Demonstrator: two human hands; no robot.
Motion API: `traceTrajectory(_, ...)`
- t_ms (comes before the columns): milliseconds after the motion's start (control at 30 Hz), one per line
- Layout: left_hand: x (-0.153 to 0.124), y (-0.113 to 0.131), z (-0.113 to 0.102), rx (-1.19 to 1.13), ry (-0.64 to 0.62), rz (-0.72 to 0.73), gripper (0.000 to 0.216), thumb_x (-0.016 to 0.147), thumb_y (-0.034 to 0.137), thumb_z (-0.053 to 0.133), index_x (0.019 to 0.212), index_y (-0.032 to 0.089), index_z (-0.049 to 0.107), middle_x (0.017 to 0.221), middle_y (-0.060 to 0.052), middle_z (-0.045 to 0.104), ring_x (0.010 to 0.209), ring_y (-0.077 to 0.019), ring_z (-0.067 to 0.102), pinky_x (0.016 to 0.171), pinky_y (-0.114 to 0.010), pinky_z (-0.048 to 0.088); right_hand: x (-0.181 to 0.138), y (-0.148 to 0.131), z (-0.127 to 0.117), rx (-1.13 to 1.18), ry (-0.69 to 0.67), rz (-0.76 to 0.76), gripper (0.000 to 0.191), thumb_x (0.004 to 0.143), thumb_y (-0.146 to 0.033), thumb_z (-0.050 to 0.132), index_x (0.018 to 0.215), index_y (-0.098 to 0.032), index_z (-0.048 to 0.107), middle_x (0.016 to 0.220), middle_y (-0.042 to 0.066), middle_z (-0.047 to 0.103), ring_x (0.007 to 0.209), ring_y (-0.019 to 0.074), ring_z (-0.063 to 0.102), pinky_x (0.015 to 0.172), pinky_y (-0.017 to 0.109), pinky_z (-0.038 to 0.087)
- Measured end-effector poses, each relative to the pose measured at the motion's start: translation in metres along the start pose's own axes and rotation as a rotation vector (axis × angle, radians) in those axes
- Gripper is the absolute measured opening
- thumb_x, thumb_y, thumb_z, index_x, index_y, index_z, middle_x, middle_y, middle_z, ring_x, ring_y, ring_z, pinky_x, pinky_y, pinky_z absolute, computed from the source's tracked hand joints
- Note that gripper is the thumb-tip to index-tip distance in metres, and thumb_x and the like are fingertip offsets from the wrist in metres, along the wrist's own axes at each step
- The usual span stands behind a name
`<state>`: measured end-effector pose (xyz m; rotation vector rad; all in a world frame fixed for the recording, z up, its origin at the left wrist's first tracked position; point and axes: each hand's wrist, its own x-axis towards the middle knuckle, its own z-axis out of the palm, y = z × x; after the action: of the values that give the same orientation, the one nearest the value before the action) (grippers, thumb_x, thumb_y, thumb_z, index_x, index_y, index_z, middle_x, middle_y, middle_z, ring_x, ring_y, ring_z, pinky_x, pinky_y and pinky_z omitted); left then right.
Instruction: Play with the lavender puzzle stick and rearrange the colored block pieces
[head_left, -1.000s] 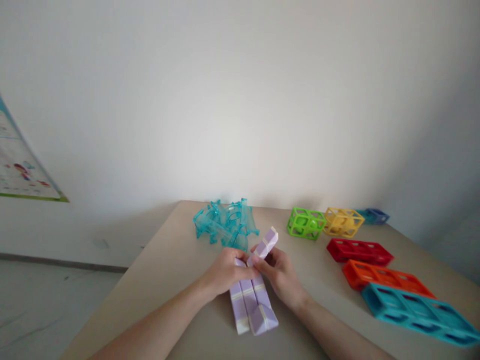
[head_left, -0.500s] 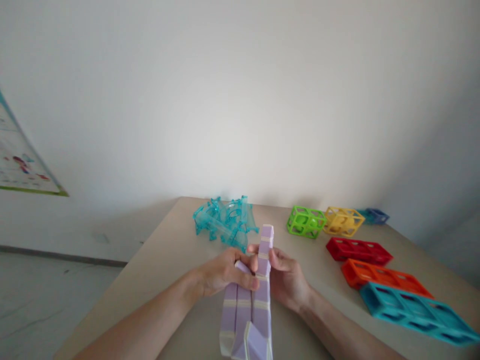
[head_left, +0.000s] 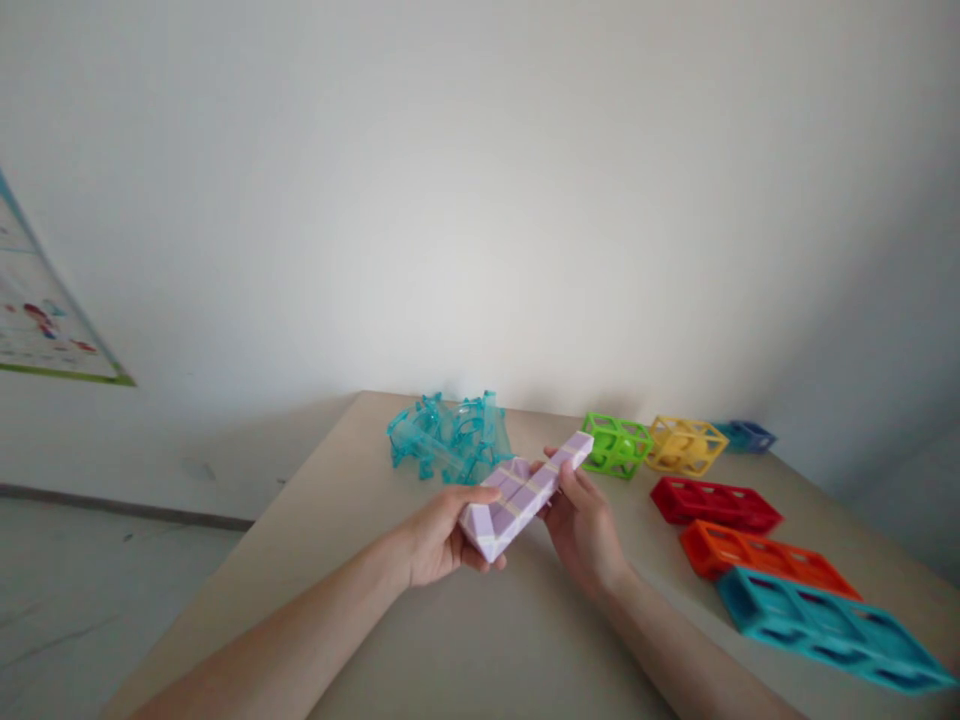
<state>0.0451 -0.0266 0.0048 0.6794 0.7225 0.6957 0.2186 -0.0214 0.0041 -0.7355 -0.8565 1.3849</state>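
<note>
A lavender snake puzzle (head_left: 517, 495), made of segments with cream bands between them, is folded into a compact slab with one straight strip reaching up to the right. Around its lower left end, my left hand (head_left: 446, 530) is closed, with the thumb on top and fingers underneath. My right hand (head_left: 581, 520) pinches the strip near its upper right end. Both hands hold the puzzle above the table (head_left: 450, 650). The undersides of the puzzle and some fingertips are hidden.
Translucent teal plastic pieces (head_left: 450, 435) lie behind my hands. To the right stand a green frame block (head_left: 616, 445), a yellow one (head_left: 686, 445) and a dark blue one (head_left: 750, 436). Nearer are red (head_left: 716, 503), orange (head_left: 769, 558) and turquoise (head_left: 832, 625) frame blocks. A wall stands behind.
The snake puzzle has moved up and away from me and has turned, its strip now leaning right. My left hand has shifted to its lower end; my right hand remains on the strip.
</note>
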Motion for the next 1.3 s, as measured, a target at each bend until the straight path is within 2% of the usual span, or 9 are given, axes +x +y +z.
traceTrajectory(133,-0.002,-0.001,0.005,0.189,0.076,0.166,0.043,0.075,0.044,0.063,0.100,0.010,0.060,0.066,-0.005,0.064,0.045,-0.0176,0.063,0.035,-0.023,0.046,-0.002,0.002,-0.001,-0.136,0.011,-0.045,0.039,0.072,-0.033,0.075,0.103,-0.020,0.056,0.077,-0.002,0.059,0.058,0.0119,0.050,0.051,0.024,0.038)
traceTrajectory(300,-0.004,-0.006,0.008,0.461,0.174,0.236,0.047,0.068,0.041,0.072,0.102,0.012,0.057,0.057,-0.004,0.065,0.038,-0.0152,0.057,0.033,-0.022,0.044,-0.004,0.005,-0.001,-0.264,0.138,-0.168,0.048,0.070,-0.034,0.076,0.109,-0.022,0.053,0.077,-0.003,0.058,0.061,0.0130,0.053,0.052,0.025,0.043)
traceTrajectory(433,0.001,-0.012,0.010,0.410,0.215,0.344,0.040,0.069,0.028,0.068,0.103,0.013,0.056,0.062,-0.004,0.067,0.039,-0.0147,0.057,0.033,-0.024,0.046,-0.009,0.006,0.005,-0.468,-0.111,-0.069,0.029,0.077,-0.041,0.069,0.089,-0.016,0.058,0.064,-0.001,0.059,0.051,0.0130,0.052,0.045,0.025,0.042)
traceTrajectory(500,0.003,-0.016,0.013,0.350,0.201,0.357,0.033,0.069,0.023,0.064,0.099,0.012,0.057,0.064,-0.005,0.067,0.042,-0.0145,0.057,0.034,-0.024,0.048,-0.013,0.006,0.007,-0.563,-0.188,-0.093,0.027,0.081,-0.041,0.065,0.084,-0.015,0.060,0.062,0.000,0.059,0.050,0.0131,0.053,0.045,0.025,0.043)
traceTrajectory(667,0.004,-0.017,0.015,0.170,0.134,0.292,0.020,0.070,0.022,0.063,0.087,0.010,0.062,0.061,-0.003,0.065,0.042,-0.0113,0.056,0.035,-0.021,0.048,-0.017,0.006,0.006,-0.623,-0.177,-0.169,0.026,0.083,-0.040,0.063,0.094,-0.016,0.062,0.072,0.003,0.065,0.055,0.0151,0.057,0.046,0.026,0.047)
traceTrajectory(867,0.001,-0.011,0.006,0.058,0.064,-0.034,0.026,0.076,0.025,0.064,0.094,0.006,0.066,0.072,-0.010,0.070,0.053,-0.0145,0.068,0.049,-0.019,0.055,-0.016,0.009,-0.003,-0.672,-0.142,-0.280,0.019,0.081,-0.034,0.067,0.091,-0.018,0.065,0.080,0.005,0.069,0.066,0.0196,0.062,0.058,0.030,0.051)
traceTrajectory(1000,0.002,-0.012,0.005,0.056,0.013,0.030,0.025,0.073,0.014,0.063,0.096,0.005,0.067,0.077,-0.012,0.072,0.059,-0.0159,0.070,0.056,-0.019,0.057,-0.019,0.008,-0.006,-0.841,-0.188,-0.431,0.009,0.080,-0.028,0.068,0.084,-0.020,0.067,0.078,0.005,0.068,0.071,0.0211,0.061,0.068,0.033,0.048)
traceTrajectory(1100,0.000,-0.012,0.011,-0.025,-0.019,0.079,0.030,0.071,0.009,0.063,0.100,0.006,0.066,0.080,-0.012,0.073,0.062,-0.0173,0.071,0.060,-0.021,0.058,-0.021,0.003,-0.004,-0.772,-0.206,-0.455,0.008,0.082,-0.026,0.066,0.088,-0.021,0.067,0.082,0.005,0.068,0.075,0.0216,0.061,0.070,0.034,0.047)
traceTrajectory(1300,-0.005,-0.005,0.012,-0.168,-0.024,0.150,0.024,0.081,0.016,0.056,0.094,-0.002,0.066,0.080,-0.020,0.073,0.053,-0.0138,0.068,0.051,-0.017,0.055,-0.016,-0.004,0.004,-0.293,-0.240,-0.333,0.010,0.086,-0.030,0.061,0.087,-0.021,0.064,0.087,0.005,0.066,0.075,0.0185,0.059,0.066,0.030,0.046)
